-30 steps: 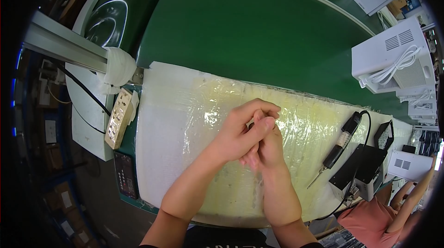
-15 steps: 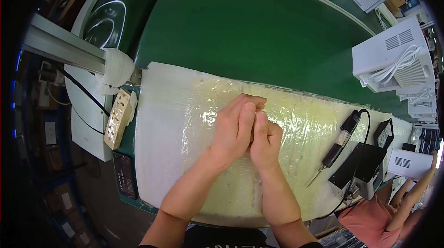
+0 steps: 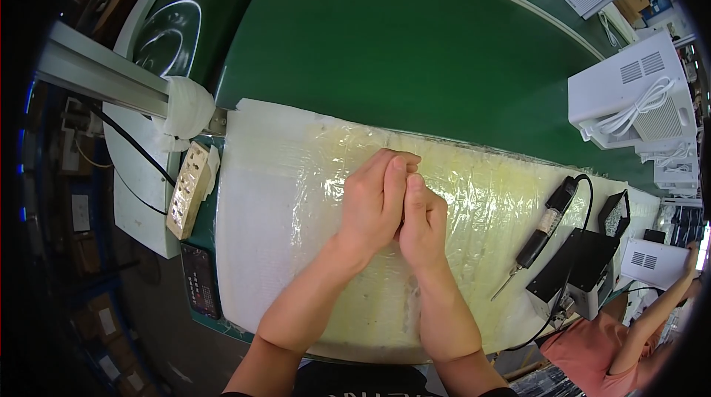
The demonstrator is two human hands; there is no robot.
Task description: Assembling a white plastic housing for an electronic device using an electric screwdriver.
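My left hand (image 3: 369,201) and my right hand (image 3: 424,223) are closed together above the padded work surface (image 3: 259,197). The left fingers curl over toward the right hand, and both thumbs lie side by side on top, pointing away from me. Whatever lies between the palms, if anything, is hidden. Clear glossy film covers the pale yellow and white pad beneath them. Well to the right of my hands, a black electric screwdriver (image 3: 546,221) with a long thin bit rests on the pad. Beside it stands a black box-shaped unit (image 3: 574,267) with a cable.
Beyond the pad runs a green belt (image 3: 415,49). White vented appliances (image 3: 629,93) with coiled cords stand on its right. A power strip (image 3: 189,189) and a dark calculator-like device (image 3: 200,280) line the left edge. At lower right is a co-worker in a salmon shirt (image 3: 592,352).
My joined hands have shifted very slightly, with the right fingers tucked a little closer. The nearest white appliance has slid a touch to the right. The co-worker's arm and body have moved.
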